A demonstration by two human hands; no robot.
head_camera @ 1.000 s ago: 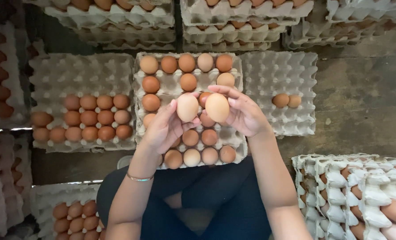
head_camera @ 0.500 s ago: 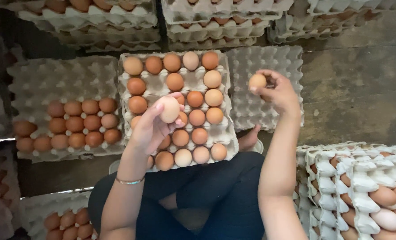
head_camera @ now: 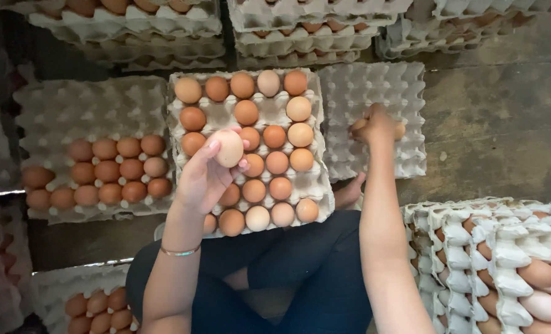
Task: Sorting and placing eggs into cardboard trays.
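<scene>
My left hand [head_camera: 204, 176] holds a pale tan egg [head_camera: 229, 148] up over the middle egg tray [head_camera: 254, 117], which carries many brown eggs. My right hand [head_camera: 377, 125] reaches out to the right grey tray [head_camera: 362, 89], fingers down on an egg [head_camera: 357, 127] there; a second egg [head_camera: 400, 130] lies just beside the hand. Whether the fingers still grip the egg is hard to tell because of blur. A thin bracelet [head_camera: 178, 252] circles my left wrist.
The left tray [head_camera: 71, 108] holds several brown eggs. Stacks of trays line the top edge [head_camera: 312, 25], the lower right [head_camera: 498, 260] and the lower left [head_camera: 71, 291]. My dark-trousered legs [head_camera: 288, 272] are crossed below. Concrete floor [head_camera: 498, 124] lies on the right.
Both hands held eggs together over the middle tray. My right hand has since carried its egg rightwards and down onto the right tray. The left hand has stayed over the middle tray.
</scene>
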